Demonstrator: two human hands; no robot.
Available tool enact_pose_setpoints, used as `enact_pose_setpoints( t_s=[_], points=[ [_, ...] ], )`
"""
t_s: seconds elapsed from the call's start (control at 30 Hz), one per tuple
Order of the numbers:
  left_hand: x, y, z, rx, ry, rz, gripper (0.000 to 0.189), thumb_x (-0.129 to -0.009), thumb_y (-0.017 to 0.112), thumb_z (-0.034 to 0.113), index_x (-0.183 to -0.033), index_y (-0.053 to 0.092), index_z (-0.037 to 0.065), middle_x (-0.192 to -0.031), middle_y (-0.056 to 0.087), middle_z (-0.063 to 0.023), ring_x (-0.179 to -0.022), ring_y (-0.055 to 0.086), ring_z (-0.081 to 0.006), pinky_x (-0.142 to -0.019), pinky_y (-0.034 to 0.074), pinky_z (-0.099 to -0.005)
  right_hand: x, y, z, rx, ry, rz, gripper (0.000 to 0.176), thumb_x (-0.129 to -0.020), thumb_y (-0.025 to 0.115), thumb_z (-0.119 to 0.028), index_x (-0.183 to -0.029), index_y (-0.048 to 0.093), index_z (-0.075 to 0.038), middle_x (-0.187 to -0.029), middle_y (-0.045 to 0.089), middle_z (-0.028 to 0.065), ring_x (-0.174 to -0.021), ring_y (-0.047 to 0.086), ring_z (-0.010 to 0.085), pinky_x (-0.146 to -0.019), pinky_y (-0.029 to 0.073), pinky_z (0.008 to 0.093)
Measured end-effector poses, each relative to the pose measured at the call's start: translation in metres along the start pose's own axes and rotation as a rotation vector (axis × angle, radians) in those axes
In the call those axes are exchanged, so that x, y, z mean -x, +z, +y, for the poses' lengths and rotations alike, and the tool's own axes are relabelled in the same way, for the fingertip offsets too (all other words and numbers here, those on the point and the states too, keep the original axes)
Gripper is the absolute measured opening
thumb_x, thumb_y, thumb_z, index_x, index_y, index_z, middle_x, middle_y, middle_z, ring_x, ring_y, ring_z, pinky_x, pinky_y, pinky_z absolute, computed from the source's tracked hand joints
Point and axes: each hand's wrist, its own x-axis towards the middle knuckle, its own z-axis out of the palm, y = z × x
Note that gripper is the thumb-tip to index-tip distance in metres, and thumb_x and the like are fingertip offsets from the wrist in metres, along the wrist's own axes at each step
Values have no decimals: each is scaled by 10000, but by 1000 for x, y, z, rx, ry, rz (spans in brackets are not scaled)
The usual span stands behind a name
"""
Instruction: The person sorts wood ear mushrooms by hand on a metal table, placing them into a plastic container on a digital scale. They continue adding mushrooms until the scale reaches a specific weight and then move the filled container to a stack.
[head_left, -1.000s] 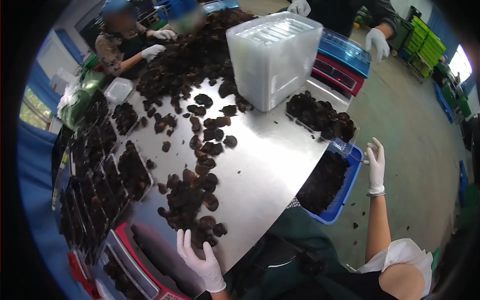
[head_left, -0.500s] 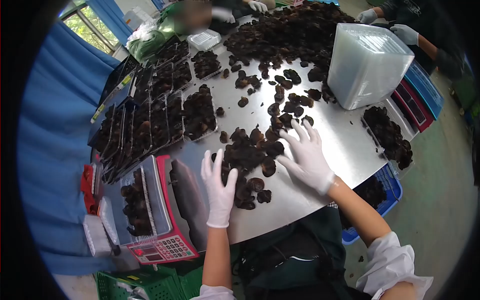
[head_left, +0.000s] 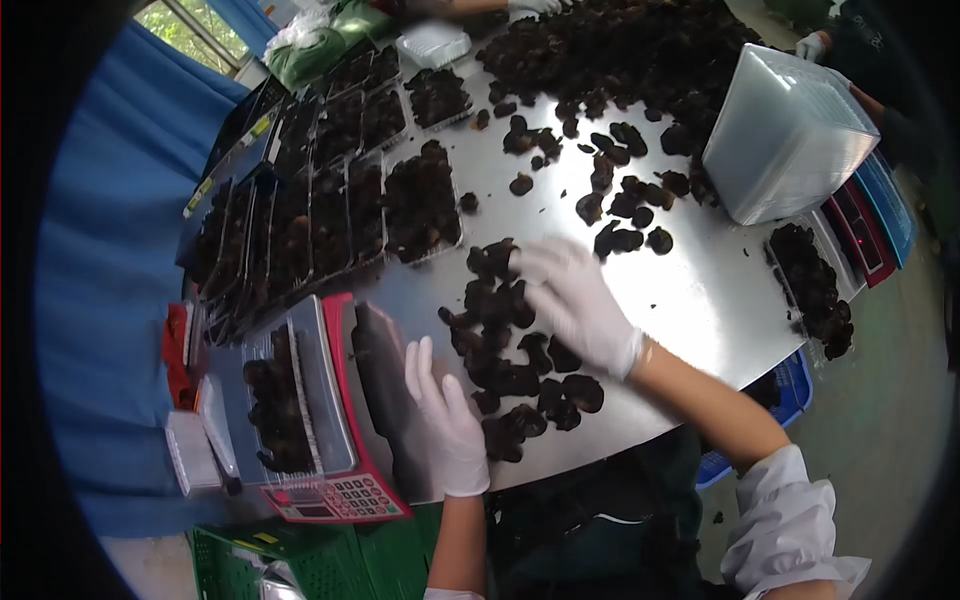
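Observation:
Both of my hands wear white gloves over the metal table. My left hand (head_left: 447, 420) is open, its fingers together and stretched forward, beside the near left edge of a loose heap of dark wood ear mushrooms (head_left: 505, 375). My right hand (head_left: 580, 305), somewhat blurred, reaches in from the right with fingers extended over the heap's far right side. I see nothing gripped in it, though its fingertips may touch mushrooms. Left of my left hand, a clear tray of wood ear mushrooms (head_left: 280, 405) rests on a pink-edged weighing scale (head_left: 345, 497).
Filled trays (head_left: 425, 200) line the table's left side. A large mushroom pile (head_left: 610, 50) covers the far end. A stack of clear plastic trays (head_left: 785, 140) stands at right, near another filled tray (head_left: 805, 285) and a second scale (head_left: 865, 235). Other people's gloved hands (head_left: 812, 46) are beyond.
The mushrooms between my hands have spread and shifted nearer the table's front edge. My right hand has moved left over them, and my left hand sits slightly lower. The view has shifted a little.

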Motion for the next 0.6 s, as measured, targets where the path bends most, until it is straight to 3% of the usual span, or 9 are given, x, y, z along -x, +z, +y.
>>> enact_pose_setpoints(
  t_s=[0.17,0.2,0.27,0.33,0.4,0.47,0.5,0.57,0.6],
  points=[
    [-10,24,3,48,20,48,434,-1065,369,196,-1437,440,-18,-1497,396,-200,-1421,349,-328,-1176,261,-424,-59,37,29,509,-274,185,410,-945,598,-357,-1244,616,-77,-1283,576,207,-1227,496,418,-1034,415,481],
    [-12,26,6,110,3,57,433,-1074,346,205,-1423,456,-25,-1481,431,-184,-1416,359,-313,-1177,253,-415,-58,36,28,502,-263,172,410,-945,598,-357,-1244,616,-77,-1283,576,207,-1227,496,418,-1034,415,481],
    [-10,18,6,120,-11,56,442,-1085,319,229,-1414,470,-24,-1474,450,-169,-1413,373,-288,-1181,259,-408,-53,31,19,289,-101,-373,357,-944,594,-362,-1151,641,-75,-1142,619,181,-1104,558,382,-966,453,462],
    [-15,4,5,236,-74,48,462,-1093,300,258,-1423,469,-18,-1474,459,-149,-1411,382,-258,-1186,267,-407,-34,11,1,78,-121,-469,294,-946,594,-331,-1037,657,-59,-1048,629,163,-1033,575,361,-917,476,437],
    [-2,-18,2,304,-108,10,476,-1095,282,264,-1441,448,-16,-1474,458,-133,-1403,393,-255,-1178,285,-406,1,-12,-18,-29,-169,-360,249,-945,610,-247,-1105,667,-66,-1203,619,163,-1106,572,354,-940,467,429],
    [16,-45,11,202,-206,-167,701,-976,591,364,-1498,334,-28,-1505,379,-203,-1397,382,-376,-1149,328,-446,25,-42,-31,-27,-36,-475,276,-933,621,-216,-1177,673,-98,-1312,591,155,-1195,548,345,-1048,407,443],
    [23,-52,19,207,-208,-168,701,-976,591,364,-1498,334,-28,-1505,379,-203,-1397,382,-376,-1149,328,-446,36,-52,-31,-15,-17,-515,306,-926,631,-225,-1204,660,-102,-1357,557,167,-1217,534,362,-1066,391,443],
    [39,-59,35,-185,-202,-443,1121,-765,809,484,-1550,187,-19,-1531,265,-284,-1389,365,-450,-1127,355,-467,58,-64,-29,-7,13,-558,338,-918,641,-234,-1231,647,-105,-1403,523,179,-1238,521,379,-1084,376,443],
    [45,-54,34,-328,-156,-496,1338,-627,893,511,-1565,95,-11,-1524,186,-353,-1378,351,-498,-1112,375,-478,67,-65,-27,15,43,-496,491,-872,697,-302,-1311,586,-113,-1445,469,201,-1245,512,403,-1088,373,448]
  ],
)
